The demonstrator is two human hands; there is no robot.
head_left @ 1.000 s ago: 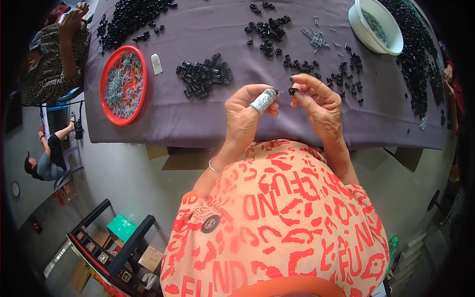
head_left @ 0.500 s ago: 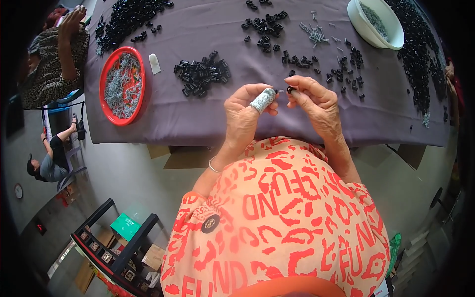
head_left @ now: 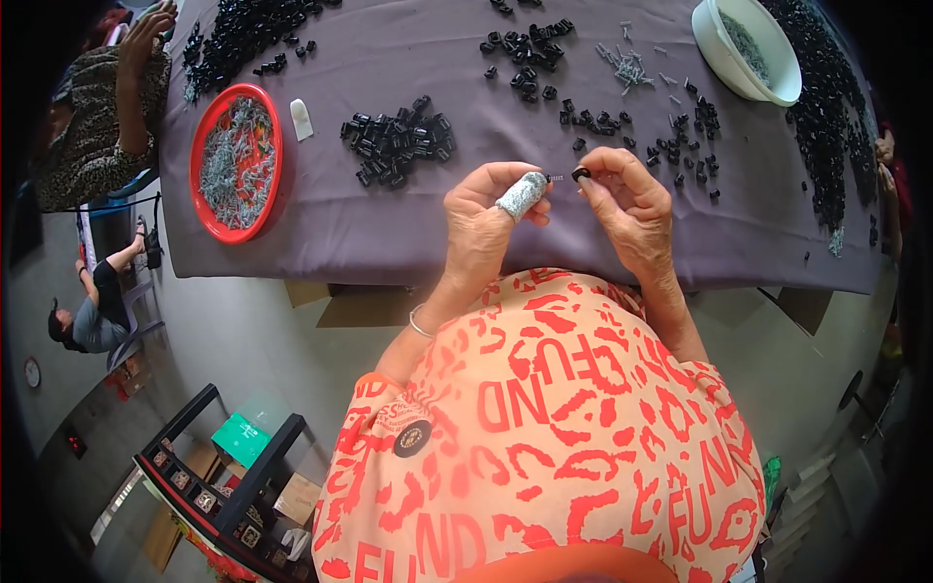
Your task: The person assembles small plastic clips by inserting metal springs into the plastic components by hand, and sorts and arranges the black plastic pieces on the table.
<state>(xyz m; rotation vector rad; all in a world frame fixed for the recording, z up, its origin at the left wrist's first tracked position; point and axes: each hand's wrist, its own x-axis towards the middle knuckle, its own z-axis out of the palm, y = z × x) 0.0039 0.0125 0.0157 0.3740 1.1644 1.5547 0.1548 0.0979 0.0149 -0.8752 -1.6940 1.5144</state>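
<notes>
My left hand (head_left: 478, 216), its thumb in a pale grey wrap (head_left: 523, 196), is closed in a pinch. From its fingertips juts a thin, ridged metal pin (head_left: 557, 178), a spring or a screw; I cannot tell which. Facing it across a small gap, a small black plastic piece (head_left: 581, 175) is pinched between the thumb and forefinger of my right hand (head_left: 637, 209). Both hands are over the near edge of the purple-grey cloth. Beyond them lie loose black pieces (head_left: 598, 122) and a heap of larger black parts (head_left: 398, 144).
A red bowl (head_left: 277, 185) of grey pins stands at the left, beside a small white piece (head_left: 301, 120). At the far right is a white bowl (head_left: 714, 58) with more pins. Big black heaps (head_left: 243, 39) cover the far corners. Another person's arm (head_left: 131, 97) is at the far left.
My right hand has shifted slightly right with the black piece, so the gap to the pin is a little wider. The left hand has hardly moved.
</notes>
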